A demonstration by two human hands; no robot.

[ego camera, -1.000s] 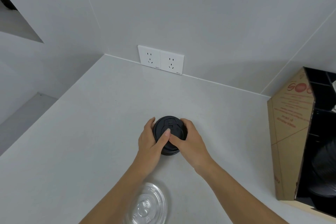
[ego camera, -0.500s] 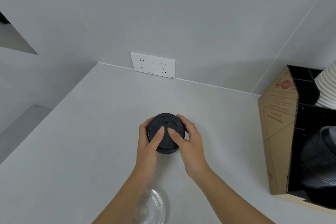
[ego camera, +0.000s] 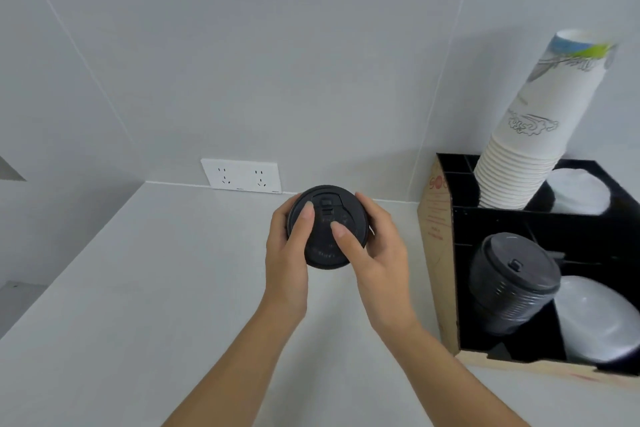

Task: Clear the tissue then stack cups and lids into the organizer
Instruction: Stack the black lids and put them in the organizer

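A stack of black lids (ego camera: 327, 218) is lifted off the white counter (ego camera: 138, 288), held between both hands. My left hand (ego camera: 289, 253) grips its left rim with the thumb across the top. My right hand (ego camera: 372, 250) grips the right rim, thumb also on top. To the right stands the black organizer (ego camera: 460, 274) with a brown card side. It holds a tall leaning stack of white paper cups (ego camera: 533, 135), another stack of black lids (ego camera: 509, 281) and clear lids (ego camera: 602, 319). No tissue is in view.
A white double wall socket (ego camera: 242, 175) sits on the tiled wall just behind the counter. The counter's left edge drops off at the lower left. More white lids (ego camera: 578, 191) lie in the organizer's back compartment.
Both hands have raised the black lid stack off the counter. The view has tilted up and to the right, bringing the organizer into full sight; the clear lid near the front edge is out of frame.
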